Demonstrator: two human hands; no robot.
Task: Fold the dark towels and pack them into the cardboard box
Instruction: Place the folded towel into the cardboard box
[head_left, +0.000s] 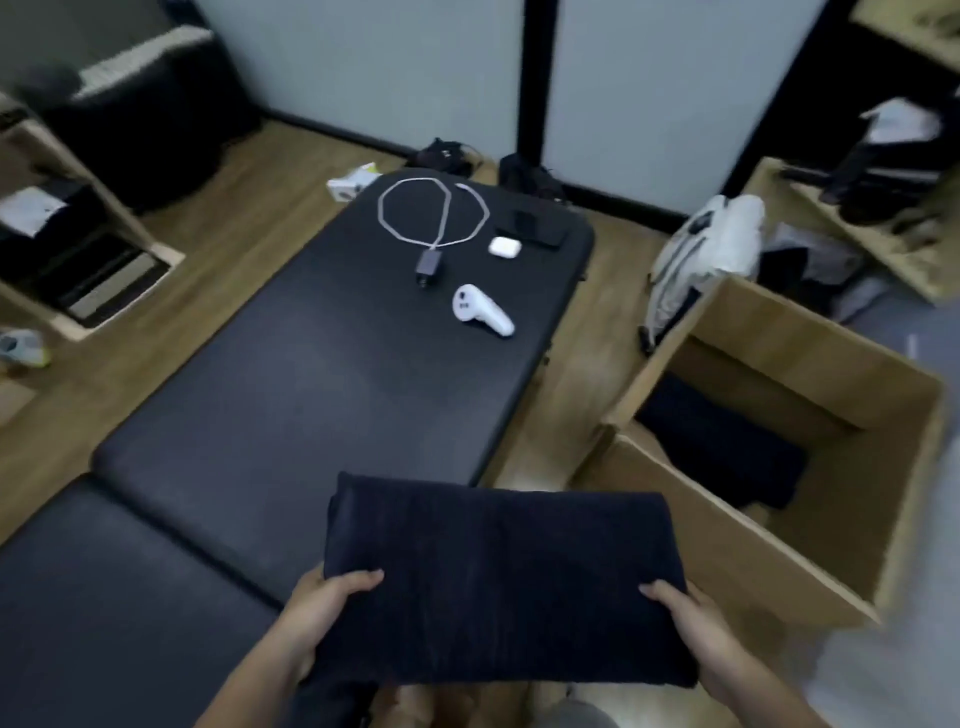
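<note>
Towel (498, 587), folded into a thick rectangle, lies level between both hands over the table's (291, 374) near right edge, its right end reaching past that edge toward the box (779, 551). I cannot tell whether its underside touches the table. I see the left hand (322, 608) gripping the near left corner, thumb on top and the fingers out of sight beneath. The right hand (691, 629) grips the near right corner the same way. The box stands open on the floor just beside the table's right edge, and a packed towel (722, 441) lies flat on its bottom against the left wall. Toward the table's far end I make out a looped white cable (434, 213) with a dark charger (427, 266), a white case (504, 247) near the far right corner, and a white controller (480, 310) closer in, all well apart from the held towel.
</note>
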